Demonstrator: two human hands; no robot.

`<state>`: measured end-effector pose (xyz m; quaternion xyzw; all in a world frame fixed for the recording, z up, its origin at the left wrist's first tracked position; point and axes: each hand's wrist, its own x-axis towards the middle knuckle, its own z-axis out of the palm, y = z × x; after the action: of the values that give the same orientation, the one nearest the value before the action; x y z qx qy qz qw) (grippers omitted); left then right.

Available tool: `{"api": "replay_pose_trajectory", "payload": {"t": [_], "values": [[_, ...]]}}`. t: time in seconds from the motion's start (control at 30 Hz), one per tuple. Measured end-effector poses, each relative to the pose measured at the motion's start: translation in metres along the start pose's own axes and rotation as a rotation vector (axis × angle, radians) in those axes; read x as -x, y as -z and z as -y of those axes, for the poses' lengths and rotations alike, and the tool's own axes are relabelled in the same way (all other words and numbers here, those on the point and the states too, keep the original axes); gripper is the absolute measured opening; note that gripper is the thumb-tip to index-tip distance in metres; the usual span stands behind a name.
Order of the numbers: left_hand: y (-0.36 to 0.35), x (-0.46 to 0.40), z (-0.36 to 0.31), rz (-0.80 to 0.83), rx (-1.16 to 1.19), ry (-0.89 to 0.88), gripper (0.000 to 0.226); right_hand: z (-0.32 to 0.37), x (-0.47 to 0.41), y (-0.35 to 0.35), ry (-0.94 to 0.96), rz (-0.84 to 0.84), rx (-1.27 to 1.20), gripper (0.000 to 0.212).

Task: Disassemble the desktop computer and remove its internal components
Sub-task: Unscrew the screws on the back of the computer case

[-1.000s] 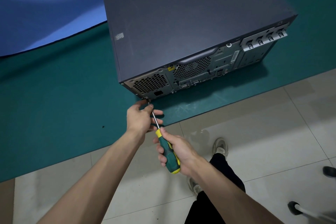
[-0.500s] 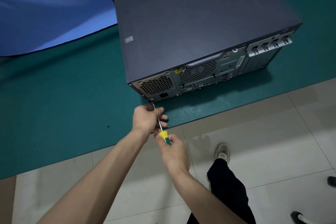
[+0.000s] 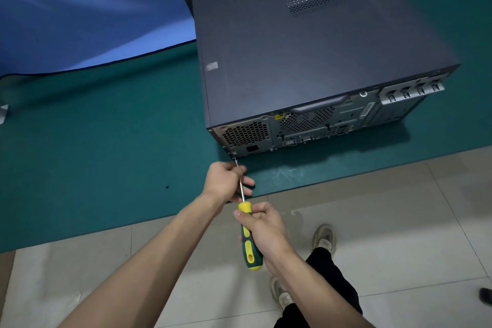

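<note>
Near the mat's (image 3: 106, 168) front edge lies the desktop computer (image 3: 306, 56) on its side, cover on. Our right hand (image 3: 266, 231) wraps the screwdriver (image 3: 249, 237) handle; our left hand (image 3: 226, 181) pinches its shaft, tip on a rear-panel corner screw (image 3: 235, 153). We judge the task barely begun: case closed, internals all left.

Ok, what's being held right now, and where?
The screwdriver: right hand grips its handle, left hand pinches the metal shaft near the tip.
</note>
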<state>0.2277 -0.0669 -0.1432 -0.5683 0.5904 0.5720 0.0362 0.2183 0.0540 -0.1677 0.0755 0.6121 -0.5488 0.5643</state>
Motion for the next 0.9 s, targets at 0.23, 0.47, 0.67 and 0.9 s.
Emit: {"api": "replay_pose_trajectory", "payload": {"t": [0.23, 0.47, 0.67, 0.9], "values": [[0.0, 0.0, -0.004, -0.045, -0.081, 0.0, 0.023, 0.012, 0.001, 0.006, -0.143, 0.224, -0.109, 0.022], [0.003, 0.003, -0.003, 0.051, 0.067, 0.04, 0.023, 0.005, -0.004, 0.01, -0.037, 0.137, -0.081, 0.008], [0.004, 0.0, -0.003, -0.01, -0.031, 0.003, 0.022, 0.009, -0.002, 0.005, -0.092, 0.171, -0.156, 0.019], [0.005, 0.002, -0.001, 0.03, 0.022, 0.037, 0.02, 0.01, -0.004, 0.008, -0.023, 0.175, -0.081, 0.011]]}}
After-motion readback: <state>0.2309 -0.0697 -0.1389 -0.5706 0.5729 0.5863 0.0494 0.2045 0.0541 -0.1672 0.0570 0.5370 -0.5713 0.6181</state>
